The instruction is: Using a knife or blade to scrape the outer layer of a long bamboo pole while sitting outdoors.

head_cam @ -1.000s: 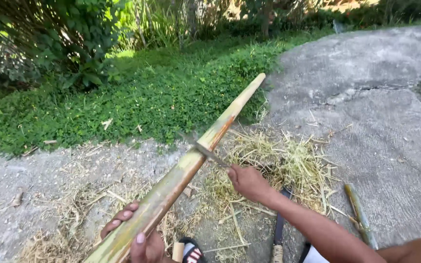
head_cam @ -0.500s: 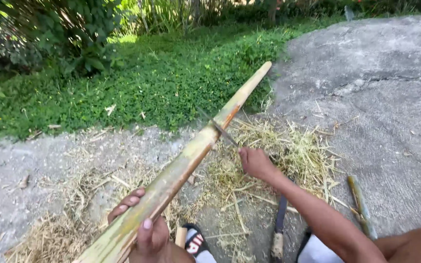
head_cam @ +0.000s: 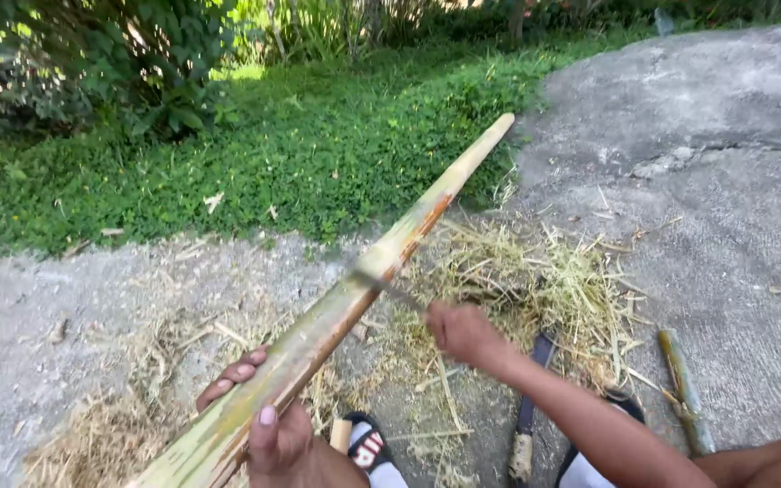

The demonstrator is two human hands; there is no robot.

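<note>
Bamboo pole (head_cam: 390,262) is gripped from beneath by the left hand (head_cam: 268,425); a knife (head_cam: 390,291) is clenched against it by the right hand (head_cam: 465,334).

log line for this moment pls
left hand grips bamboo pole | right hand holds knife on pole | shavings on ground

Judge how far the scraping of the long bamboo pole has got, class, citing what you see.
Done: pale stripped patches on the long green bamboo pole and a heap of dry straw-like shavings beneath. In hand: left hand grips the pole; right hand sets a thin metal blade against it. Left: green skin remains near the left hand.
</note>
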